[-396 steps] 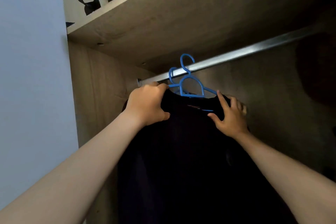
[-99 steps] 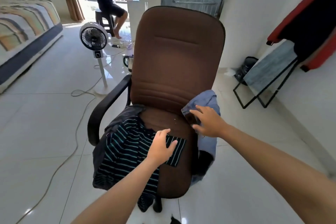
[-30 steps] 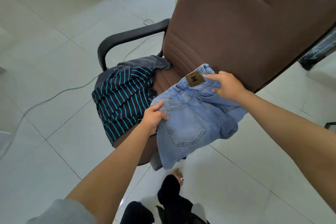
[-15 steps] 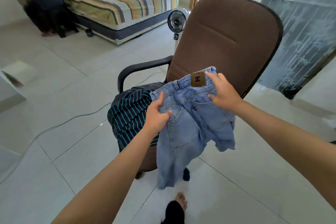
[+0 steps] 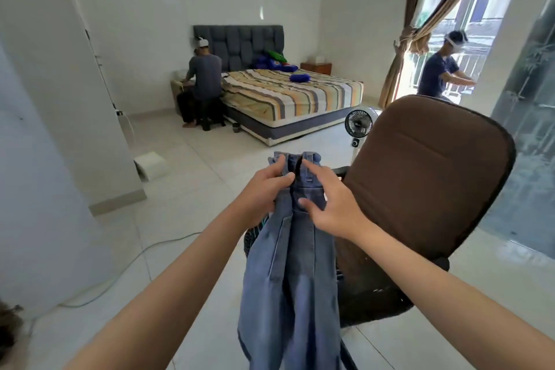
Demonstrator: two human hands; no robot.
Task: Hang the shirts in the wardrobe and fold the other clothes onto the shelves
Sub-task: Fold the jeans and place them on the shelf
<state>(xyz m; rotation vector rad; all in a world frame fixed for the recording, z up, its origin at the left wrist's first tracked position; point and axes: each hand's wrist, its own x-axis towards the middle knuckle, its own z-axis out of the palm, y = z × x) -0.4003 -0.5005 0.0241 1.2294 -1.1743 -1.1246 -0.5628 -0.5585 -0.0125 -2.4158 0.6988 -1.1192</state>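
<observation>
A pair of light blue jeans hangs in the air in front of me, folded lengthwise, waistband up. My left hand grips the waistband on its left side. On the right side of the waistband lies my right hand, thumb pressed onto the denim and fingers spread over it. A sliver of the dark striped shirt shows behind the jeans, on the seat of the brown office chair. The wardrobe is out of view.
A striped bed stands at the back, with one person beside it and another by the window. A small fan stands behind the chair. A cable runs over the white tiled floor at left.
The jeans are lifted off the chair and folded in half lengthwise, both hands brought together at the waistband. My view has risen from the chair seat to the room.
</observation>
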